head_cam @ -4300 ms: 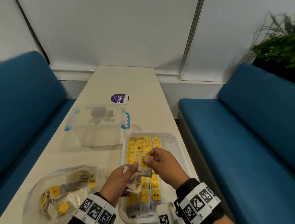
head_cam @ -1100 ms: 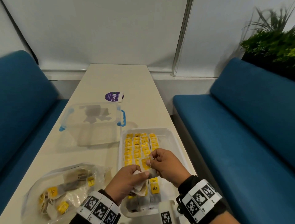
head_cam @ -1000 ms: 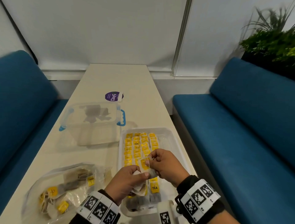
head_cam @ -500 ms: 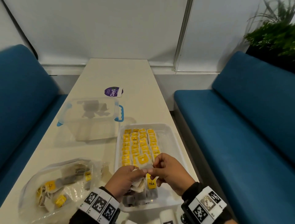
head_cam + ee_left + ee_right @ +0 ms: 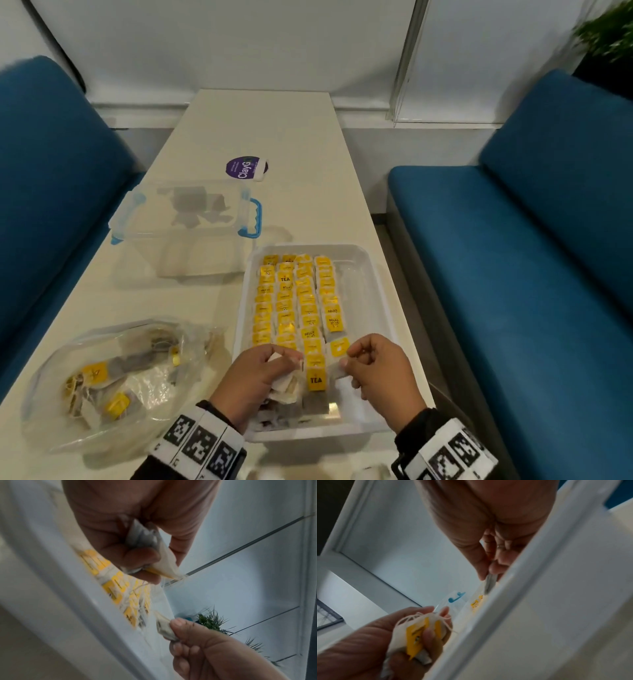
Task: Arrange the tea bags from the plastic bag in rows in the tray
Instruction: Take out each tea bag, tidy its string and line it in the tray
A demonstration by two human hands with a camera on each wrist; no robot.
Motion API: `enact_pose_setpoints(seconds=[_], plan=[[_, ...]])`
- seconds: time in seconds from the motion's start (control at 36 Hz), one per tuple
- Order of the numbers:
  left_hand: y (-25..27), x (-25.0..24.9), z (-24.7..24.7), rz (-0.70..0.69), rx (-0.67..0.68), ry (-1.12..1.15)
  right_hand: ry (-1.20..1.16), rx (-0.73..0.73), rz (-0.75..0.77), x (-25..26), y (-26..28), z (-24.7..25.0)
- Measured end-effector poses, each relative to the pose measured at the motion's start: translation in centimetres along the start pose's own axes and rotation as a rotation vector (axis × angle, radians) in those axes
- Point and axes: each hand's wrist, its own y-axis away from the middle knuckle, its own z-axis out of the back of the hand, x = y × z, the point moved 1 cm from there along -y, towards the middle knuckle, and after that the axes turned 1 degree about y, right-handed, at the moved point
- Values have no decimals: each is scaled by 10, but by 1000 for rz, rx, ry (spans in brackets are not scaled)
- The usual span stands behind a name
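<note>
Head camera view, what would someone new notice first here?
The white tray near the table's right edge, lined with rows of yellow-tagged tea bags. Over its near end the left hand grips a bunch of tea bags while the right hand pinches a single one. A plastic bag of more lies left.

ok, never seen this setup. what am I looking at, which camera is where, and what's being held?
No robot here: a person works bare-handed, with cameras on the head and on each wrist. The head view looks down on a pale table. On it lie a white plastic tray with rows of yellow-tagged tea bags, a clear plastic bag of loose tea bags, and a clear lidded box with blue clips. The wrist views look along the fingers. The left hand grips a small bunch of tea bags; the right hand pinches a single tea bag above the tray's near end.
</note>
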Motion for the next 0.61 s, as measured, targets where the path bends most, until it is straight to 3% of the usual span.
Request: enact_pose_setpoints(seconds=[0.22,0.44,0.61], plan=[[1,-1,18,1,-99,67,160,-144,19,-10,-5,-8],[4,2,25,-25,-67,49,91,-205,36,-9,-11,-24],[4,-1,24,-21,-32,54,245,-195,-18,-15,-15,-26]])
